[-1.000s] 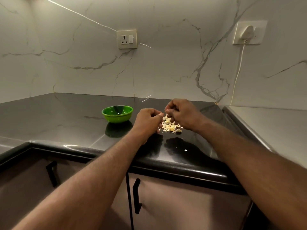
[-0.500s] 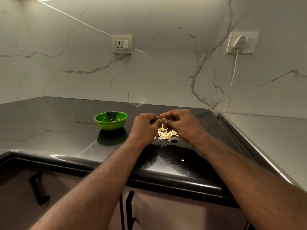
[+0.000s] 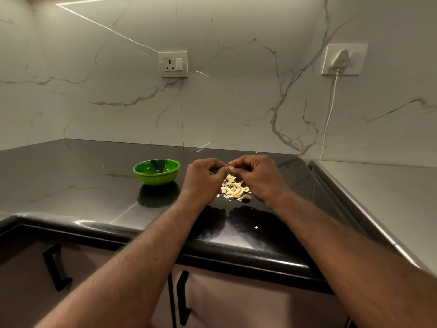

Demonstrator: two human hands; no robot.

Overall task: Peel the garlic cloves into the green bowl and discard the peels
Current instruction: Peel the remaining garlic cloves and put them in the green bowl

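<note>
Bowl [image 3: 155, 180]: small, glossy green, upright on the counter [image 3: 71, 185]. The inside is dark with glare, so I can't tell what's in it.

Clove [image 3: 230, 167]: small and pale, right of the bowl at about rim height, off the counter. It's pinched between the fingertips of my left hand [image 3: 203, 181] and right hand [image 3: 257, 176]. Mostly hidden; can't tell how much skin is on it.

Peels [image 3: 234, 189]: loose heap of pale, curled flakes on the counter, right of the bowl and directly under the clove.

Fleck [image 3: 256, 227]: one stray white bit, right of the bowl and nearer me, well apart from the heap.
</note>
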